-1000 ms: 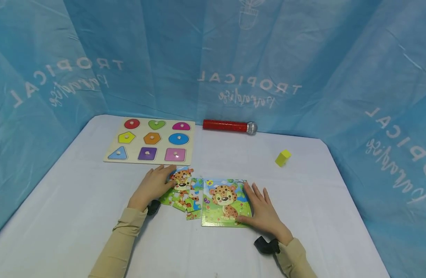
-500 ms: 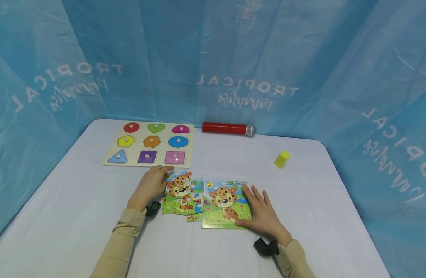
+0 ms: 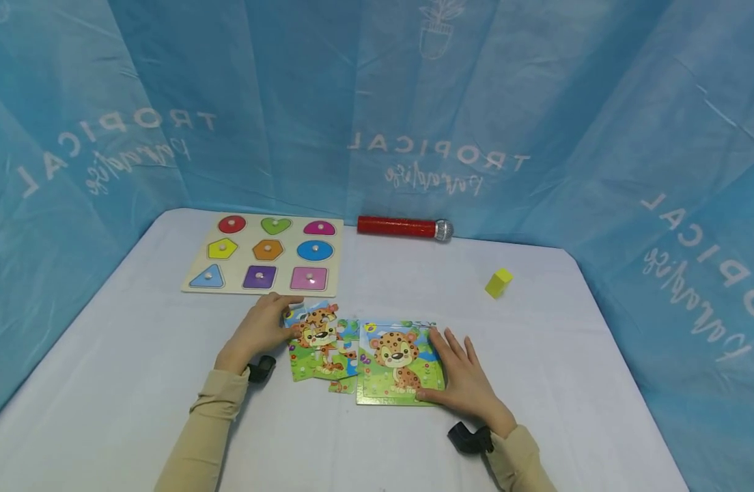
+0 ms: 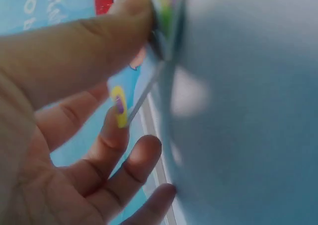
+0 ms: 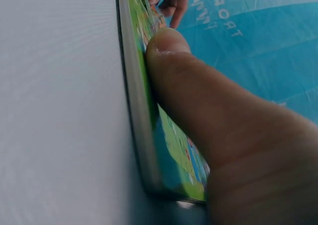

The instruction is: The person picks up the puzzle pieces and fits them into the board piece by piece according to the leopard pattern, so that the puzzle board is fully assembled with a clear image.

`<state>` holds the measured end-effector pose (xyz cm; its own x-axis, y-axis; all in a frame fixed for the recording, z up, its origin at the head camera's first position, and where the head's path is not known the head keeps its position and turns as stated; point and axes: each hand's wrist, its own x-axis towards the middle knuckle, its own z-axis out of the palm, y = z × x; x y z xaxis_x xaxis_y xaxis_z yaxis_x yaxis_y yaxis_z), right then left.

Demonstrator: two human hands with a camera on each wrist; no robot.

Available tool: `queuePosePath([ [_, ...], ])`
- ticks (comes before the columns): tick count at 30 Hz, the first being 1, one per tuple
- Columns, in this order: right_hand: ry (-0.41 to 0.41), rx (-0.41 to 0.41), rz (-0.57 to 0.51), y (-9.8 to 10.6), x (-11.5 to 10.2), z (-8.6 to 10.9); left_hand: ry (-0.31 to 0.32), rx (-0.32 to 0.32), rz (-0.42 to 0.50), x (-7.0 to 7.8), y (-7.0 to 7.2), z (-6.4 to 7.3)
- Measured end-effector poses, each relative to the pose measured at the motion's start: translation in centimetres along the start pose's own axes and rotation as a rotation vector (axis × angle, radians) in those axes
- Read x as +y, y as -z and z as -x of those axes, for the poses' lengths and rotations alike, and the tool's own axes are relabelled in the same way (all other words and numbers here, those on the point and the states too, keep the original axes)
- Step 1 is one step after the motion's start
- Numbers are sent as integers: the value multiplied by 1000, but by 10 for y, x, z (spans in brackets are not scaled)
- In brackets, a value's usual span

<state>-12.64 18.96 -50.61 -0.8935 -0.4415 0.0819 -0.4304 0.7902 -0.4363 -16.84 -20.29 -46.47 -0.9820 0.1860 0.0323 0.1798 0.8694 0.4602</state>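
At the left in the head view, my left hand (image 3: 260, 326) pinches a jigsaw puzzle piece (image 4: 122, 98) by its edge; in the left wrist view the piece tilts up off the cloth, with a yellow and purple mark at its corner. Beside that hand, loose leopard puzzle pieces (image 3: 324, 361) overlap in a rough picture. Right of them lies the square puzzle board (image 3: 377, 389), printed with the same leopard. My right hand (image 3: 466, 376) rests along the board's right edge, fingers extended, thumb (image 5: 174, 61) laid on its surface.
Behind the left hand lies a wooden shape board (image 3: 260, 256) with coloured knobbed shapes. A red toy microphone (image 3: 401, 227) lies at the table's back edge. A small yellow block (image 3: 498, 282) sits to the right. Blue curtain (image 3: 303, 102) encloses the white-clothed table.
The left hand has shifted slightly left, lifting a piece's edge. The loose pieces beneath have been nudged closer together. The right hand stays on the board.
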Motion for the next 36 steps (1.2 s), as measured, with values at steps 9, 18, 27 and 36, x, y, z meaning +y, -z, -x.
queuePosePath([
  [9,6,9,0,-2,1,0,120,3,165,-11,15,1],
  [18,19,32,-15,-1,3,1,37,-6,301,23,9,-8],
  [27,-23,2,-36,-6,0,2,-137,-174,259,90,-37,-30],
  [36,-88,7,19,-8,-1,8,-203,-42,29,107,-52,-30],
])
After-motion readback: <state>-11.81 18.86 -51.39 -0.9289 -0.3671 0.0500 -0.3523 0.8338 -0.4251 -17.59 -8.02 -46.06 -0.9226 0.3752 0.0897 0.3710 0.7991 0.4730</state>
